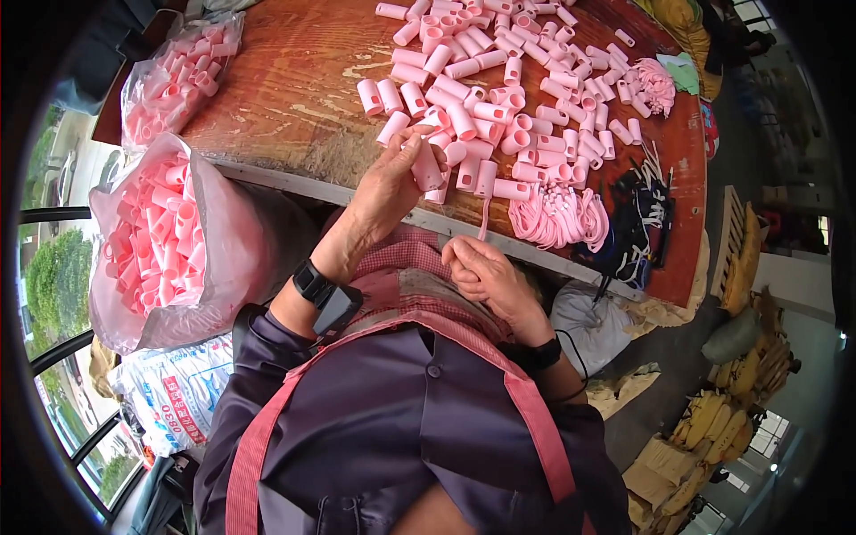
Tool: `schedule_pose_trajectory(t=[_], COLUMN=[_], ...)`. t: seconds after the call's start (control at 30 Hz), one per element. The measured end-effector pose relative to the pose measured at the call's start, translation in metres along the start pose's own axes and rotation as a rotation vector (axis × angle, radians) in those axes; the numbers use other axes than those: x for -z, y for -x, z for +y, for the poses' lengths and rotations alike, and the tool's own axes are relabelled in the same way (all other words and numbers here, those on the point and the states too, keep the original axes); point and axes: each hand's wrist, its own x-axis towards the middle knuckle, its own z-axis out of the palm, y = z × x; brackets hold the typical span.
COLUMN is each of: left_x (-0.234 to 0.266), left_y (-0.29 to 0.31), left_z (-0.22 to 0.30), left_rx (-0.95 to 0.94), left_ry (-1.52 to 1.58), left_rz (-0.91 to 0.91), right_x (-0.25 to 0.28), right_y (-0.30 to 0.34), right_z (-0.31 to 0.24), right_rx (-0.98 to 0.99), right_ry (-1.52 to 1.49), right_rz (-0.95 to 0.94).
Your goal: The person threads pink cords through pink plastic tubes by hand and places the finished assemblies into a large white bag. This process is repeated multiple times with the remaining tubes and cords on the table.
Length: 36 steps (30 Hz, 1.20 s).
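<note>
At the table's near edge, my left hand (389,189) is closed round a short pink plastic tube (426,169) with small holes in its side. My right hand (489,278) is closed just in front of the edge, its fingers pinched on the lower end of a thin pink cord (485,219). The cord runs up toward a pink tube (486,177) at the front of the pile; whether it passes through that tube I cannot tell. A heap of loose pink tubes (468,121) lies beyond both hands. Right of the cord sits a bundle of pink cords (560,218).
A large plastic bag of pink tubes (156,241) stands left of the table (267,98), and a smaller clear bag (183,76) lies on its far left. Black and white cords (646,218) lie at the right edge. Another pink bundle (655,85) sits farther back.
</note>
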Motion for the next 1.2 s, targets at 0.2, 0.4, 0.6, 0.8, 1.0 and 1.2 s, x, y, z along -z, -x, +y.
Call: schedule_pose_trajectory(t=[0.2,0.4,0.6,0.8,1.0,1.2], left_x=[-0.016,-0.006,-0.043,-0.031,0.018,-0.023], left_y=[0.002,-0.001,-0.015,-0.023,-0.034,-0.027], left_z=[-0.009,-0.046,-0.073,-0.091,-0.124,-0.094], left_rx=[-0.132,-0.055,0.020,0.173,-0.316,-0.091], left_ry=[-0.369,-0.644,-0.813,-2.012,-1.958,-1.642], left_rz=[0.043,-0.043,-0.027,-0.137,-0.366,-0.284], right_x=[0.004,0.014,0.040,0.074,0.082,0.085], right_y=[0.000,-0.006,0.015,0.004,0.003,0.008], right_z=[0.005,0.008,0.006,0.023,0.033,0.023], right_rx=[0.040,0.122,0.176,0.254,0.355,0.613], right_ry=[-0.086,-0.154,-0.197,-0.160,-0.194,0.036], right_rz=[0.011,0.080,0.265,0.259,0.238,0.562])
